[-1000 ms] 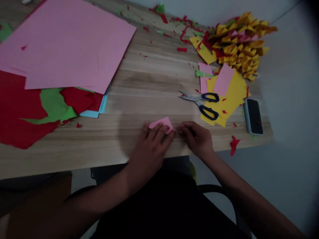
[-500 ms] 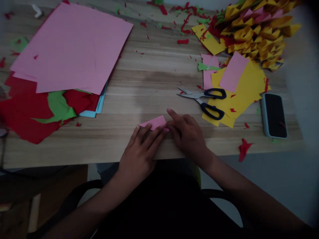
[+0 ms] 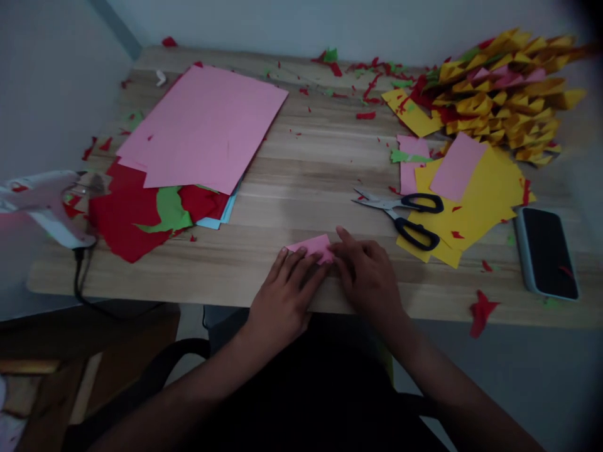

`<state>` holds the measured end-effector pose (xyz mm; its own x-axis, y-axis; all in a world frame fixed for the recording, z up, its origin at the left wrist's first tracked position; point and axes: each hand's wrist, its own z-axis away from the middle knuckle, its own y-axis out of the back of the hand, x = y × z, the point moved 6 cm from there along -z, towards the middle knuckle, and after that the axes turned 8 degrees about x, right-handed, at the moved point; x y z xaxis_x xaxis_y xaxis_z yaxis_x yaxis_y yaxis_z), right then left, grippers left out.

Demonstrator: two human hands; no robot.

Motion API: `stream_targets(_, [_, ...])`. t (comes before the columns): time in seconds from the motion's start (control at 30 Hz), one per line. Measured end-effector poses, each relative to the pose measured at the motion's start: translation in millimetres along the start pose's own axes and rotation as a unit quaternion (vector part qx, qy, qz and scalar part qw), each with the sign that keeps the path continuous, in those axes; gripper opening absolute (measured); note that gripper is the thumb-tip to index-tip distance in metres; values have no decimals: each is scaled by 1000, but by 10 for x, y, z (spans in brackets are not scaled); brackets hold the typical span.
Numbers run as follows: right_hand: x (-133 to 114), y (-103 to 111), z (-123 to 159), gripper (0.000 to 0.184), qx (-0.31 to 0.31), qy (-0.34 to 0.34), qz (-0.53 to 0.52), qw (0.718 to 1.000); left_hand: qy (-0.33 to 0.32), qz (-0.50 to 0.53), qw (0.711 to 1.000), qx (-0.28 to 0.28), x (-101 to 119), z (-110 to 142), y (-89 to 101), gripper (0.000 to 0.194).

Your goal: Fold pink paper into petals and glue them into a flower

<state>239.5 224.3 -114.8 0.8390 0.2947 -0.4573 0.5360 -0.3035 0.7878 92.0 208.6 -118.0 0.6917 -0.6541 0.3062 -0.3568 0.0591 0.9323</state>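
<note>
Small Pink Paper (image 3: 311, 244) at Both Hands

Far left of the small pink paper, a glue gun (image 3: 67, 229); nearer, beyond its left end, large pink sheets (image 3: 202, 125). Spreads left hand (image 3: 281, 304) open over its near edge, long axis roughly left to right. Bends right hand (image 3: 372, 279) at its right end, pinch impossible to tell. Farther right, scissors (image 3: 384, 204), yellow sheets (image 3: 480, 201), phone (image 3: 549, 251).

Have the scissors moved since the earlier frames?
No. The scissors keep their place against the yellow sheets, with the handles still overlapping the sheets' left side; only the camera view shifted.
</note>
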Motion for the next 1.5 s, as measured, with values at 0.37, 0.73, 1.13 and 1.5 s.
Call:
stream_targets(0.37, [-193,5,139,50,-9,-23,57,998,-69,-11,997,24,-76,-27,-25,53])
stream_targets(0.73, [-255,-44,108,48,-14,18,102,995,-55,66,996,24,-260,-22,-14,63])
stream_targets(1.13, [-215,-62,123,40,16,5,44,999,-35,45,997,48,-305,-16,20,73])
stream_targets(1.5, [-157,-117,180,58,-10,18,-14,1000,-48,-69,996,43,-139,-8,-35,68])
